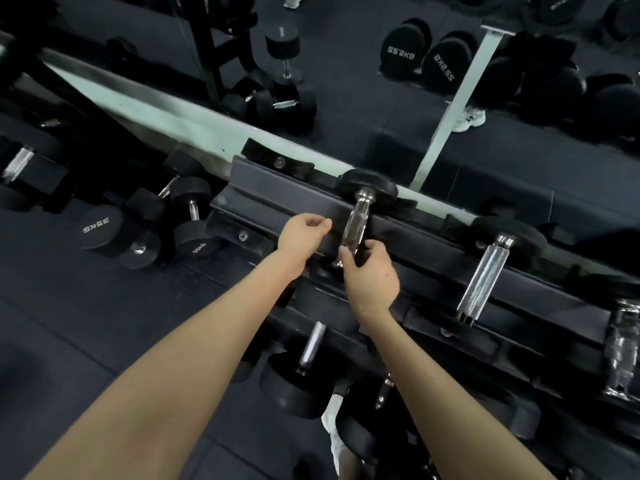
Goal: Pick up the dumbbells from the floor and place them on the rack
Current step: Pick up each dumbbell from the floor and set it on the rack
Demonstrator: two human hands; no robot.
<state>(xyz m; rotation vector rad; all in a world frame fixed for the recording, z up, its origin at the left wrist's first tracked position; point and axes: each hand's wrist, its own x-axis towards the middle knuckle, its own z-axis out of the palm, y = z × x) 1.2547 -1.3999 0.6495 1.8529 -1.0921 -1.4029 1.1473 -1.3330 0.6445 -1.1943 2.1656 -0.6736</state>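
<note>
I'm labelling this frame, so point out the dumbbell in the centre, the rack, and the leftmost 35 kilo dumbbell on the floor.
Centre dumbbell (356,220): head view, on its chrome handle.
Rack (277,197): head view, on its bare dark rail.
Left 35KG dumbbell (98,226): head view, on its labelled end face.

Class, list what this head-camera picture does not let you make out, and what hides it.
Head view:
Near end of the racked dumbbell: covered by the right hand.
Whether that hand's grip is closed: its back faces the camera.
Far-right dumbbell: blurred, partly cut by the right edge.
</note>
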